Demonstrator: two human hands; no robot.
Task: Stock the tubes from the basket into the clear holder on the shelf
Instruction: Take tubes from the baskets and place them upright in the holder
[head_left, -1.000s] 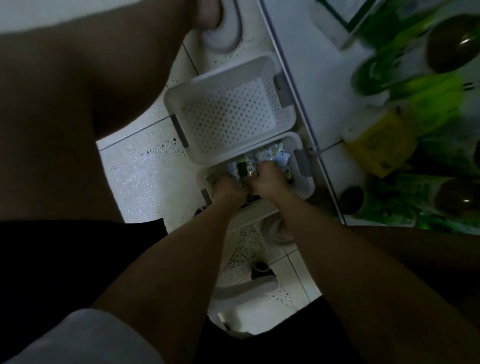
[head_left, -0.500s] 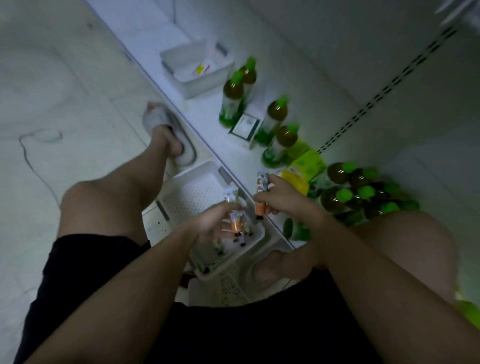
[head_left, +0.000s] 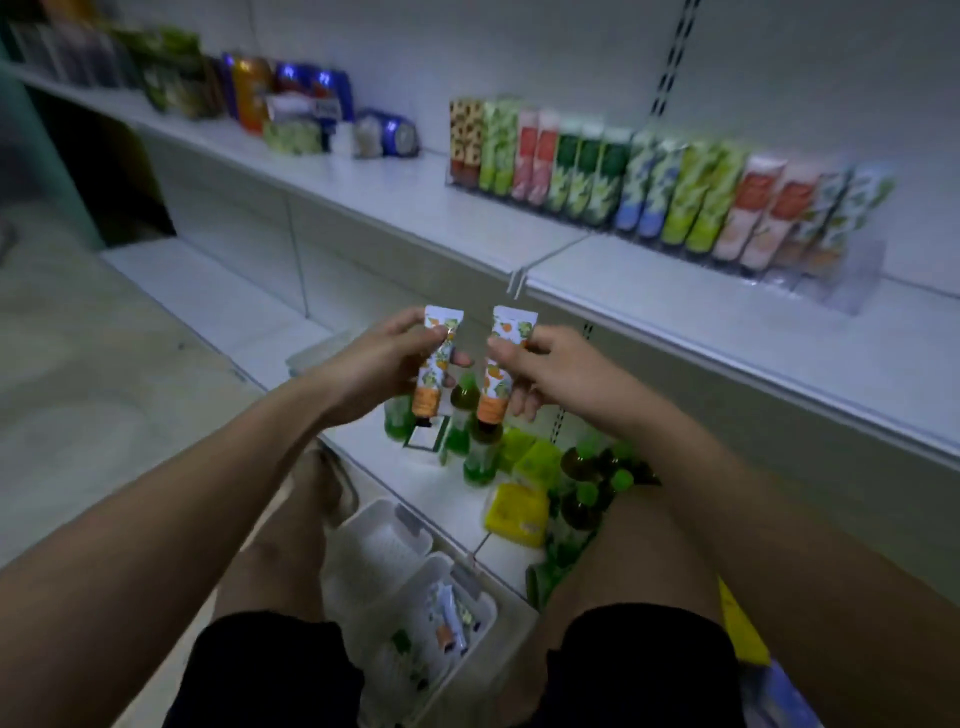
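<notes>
The person is gripping one orange-capped tube in each hand, the left hand (head_left: 382, 364) holding the left tube (head_left: 436, 364) and the right hand (head_left: 545, 371) holding the right tube (head_left: 501, 364), both upright with caps pointing down. The clear holder (head_left: 836, 280) is sitting up and away to the right of both hands, nearer the right one, and its free slots seem to be at its blurred far-right end.

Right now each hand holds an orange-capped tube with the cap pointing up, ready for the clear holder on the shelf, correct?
Not quite. In the head view the left hand and right hand each hold a tube, left tube and right tube, but the orange caps point down. The clear holder is on the shelf.
</notes>
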